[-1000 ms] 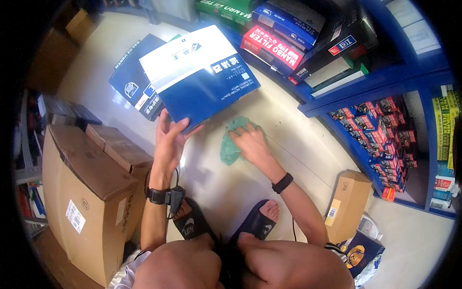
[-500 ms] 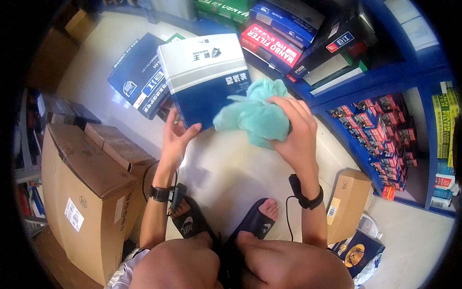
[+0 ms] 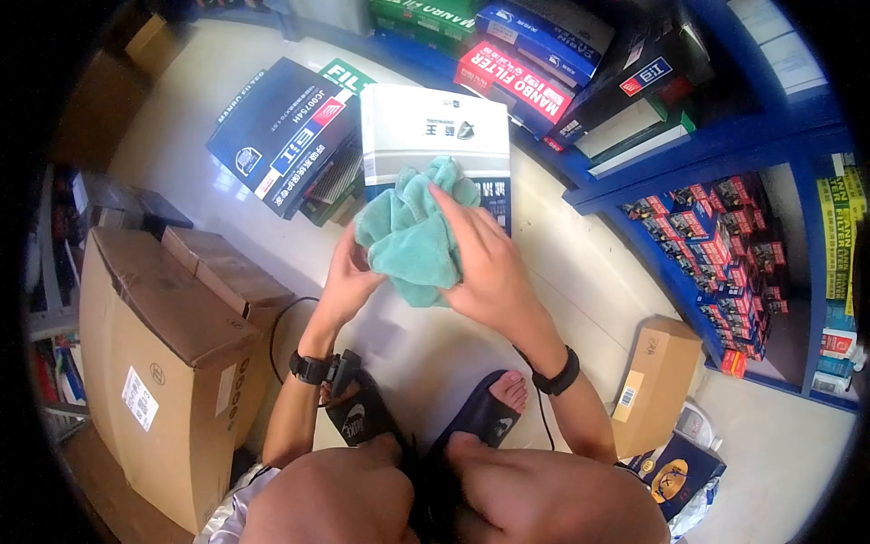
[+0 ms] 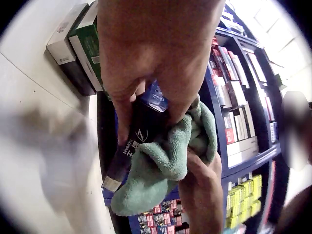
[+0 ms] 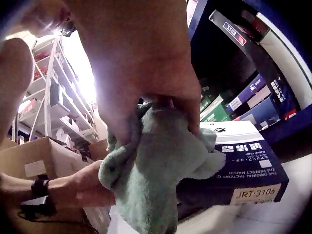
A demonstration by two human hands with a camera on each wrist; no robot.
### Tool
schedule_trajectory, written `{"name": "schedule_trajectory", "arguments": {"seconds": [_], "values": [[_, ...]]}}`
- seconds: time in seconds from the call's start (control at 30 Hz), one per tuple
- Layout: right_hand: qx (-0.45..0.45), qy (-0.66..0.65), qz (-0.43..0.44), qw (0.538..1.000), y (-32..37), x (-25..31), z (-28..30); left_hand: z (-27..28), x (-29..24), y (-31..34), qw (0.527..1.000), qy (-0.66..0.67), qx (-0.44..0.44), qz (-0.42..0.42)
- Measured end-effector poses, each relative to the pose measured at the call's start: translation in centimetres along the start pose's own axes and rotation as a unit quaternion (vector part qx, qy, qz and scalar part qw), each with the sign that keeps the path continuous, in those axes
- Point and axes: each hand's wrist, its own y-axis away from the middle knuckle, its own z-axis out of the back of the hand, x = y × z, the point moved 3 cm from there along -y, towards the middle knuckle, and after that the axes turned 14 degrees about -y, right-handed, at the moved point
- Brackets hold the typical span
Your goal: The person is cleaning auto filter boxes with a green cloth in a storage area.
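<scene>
A white and dark blue box (image 3: pixel 437 127) is held up over the floor, its near part covered by a green cloth (image 3: pixel 412 238). My left hand (image 3: pixel 349 279) grips the box at its near left edge; in the left wrist view the fingers and thumb of that hand (image 4: pixel 151 63) lie on both sides of the box (image 4: pixel 141 131). My right hand (image 3: pixel 489 263) pinches the bunched cloth against the box. From the right wrist view, the cloth (image 5: pixel 156 165) hangs below my right fingers, beside the box's printed side (image 5: pixel 234 170).
More filter boxes (image 3: pixel 281 136) lie on the floor at the upper left. Blue shelving (image 3: pixel 689 172) with stacked boxes stands on the right. Large cartons (image 3: pixel 163 363) stand at the left, and a smaller carton (image 3: pixel 654 385) at the lower right.
The right hand has lifted the cloth from the floor and brought it left onto the box. The left hand and box have shifted right, and the box has turned more upright in view.
</scene>
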Motion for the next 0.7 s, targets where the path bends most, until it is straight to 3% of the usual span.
{"name": "schedule_trajectory", "arguments": {"seconds": [0.1,0.27,0.3,0.33,0.53,0.7], "values": [[-0.027,0.051,0.032,0.998,0.3,-0.3,0.3,-0.6,0.1,0.5,1.0,-0.003,0.026,-0.008],[-0.059,0.055,-0.015,0.997,0.0,-2.7,0.0,-0.3,-1.3,0.5,0.997,-0.049,0.05,-0.021],[-0.059,0.054,-0.016,0.997,-0.2,-3.2,0.0,-0.1,-1.6,0.6,0.996,-0.072,0.059,0.019],[-0.092,0.065,-0.013,0.994,-0.5,-3.7,0.2,0.1,-1.6,0.8,0.991,-0.095,0.067,0.058],[-0.217,0.096,-0.031,0.971,-1.4,-6.8,3.9,-0.8,-2.9,1.5,0.985,-0.068,0.147,0.064],[-0.182,0.038,-0.04,0.982,0.6,-6.9,3.1,-1.6,-2.8,1.5,0.977,-0.102,0.172,0.079]]}}
